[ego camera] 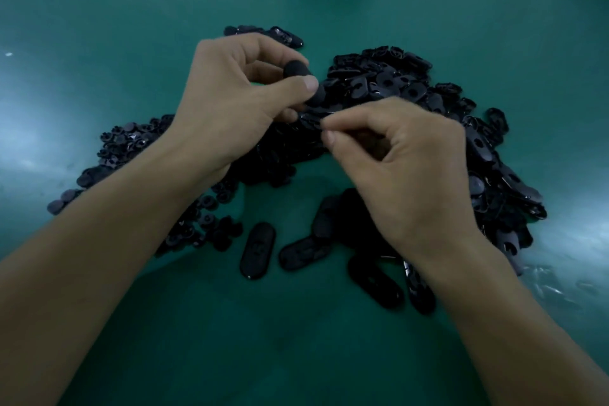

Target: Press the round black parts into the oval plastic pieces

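A smooth green table (131, 26) carries a broad heap of glossy black oval plastic pieces (412, 82) at centre-right. A smaller spread of small round black parts (131, 138) lies at left. Above them, the left hand (237, 102) grips a matte oval piece (296, 71) between thumb and fingers. Just right of it, the right hand (408, 171) pinches narrowly; I cannot tell what it holds.

Both bare forearms are reaching in from the near edge and converging. The left hand (237, 92) is gripping a matte black oval plastic piece (293, 68) between thumb and curled forefinger, with the thumb lying across it. Just below and right of that grip, the right hand (405, 171) is pinching a small glossy black part (313, 119) between thumb tip and forefinger tip, its other fingers curling underneath
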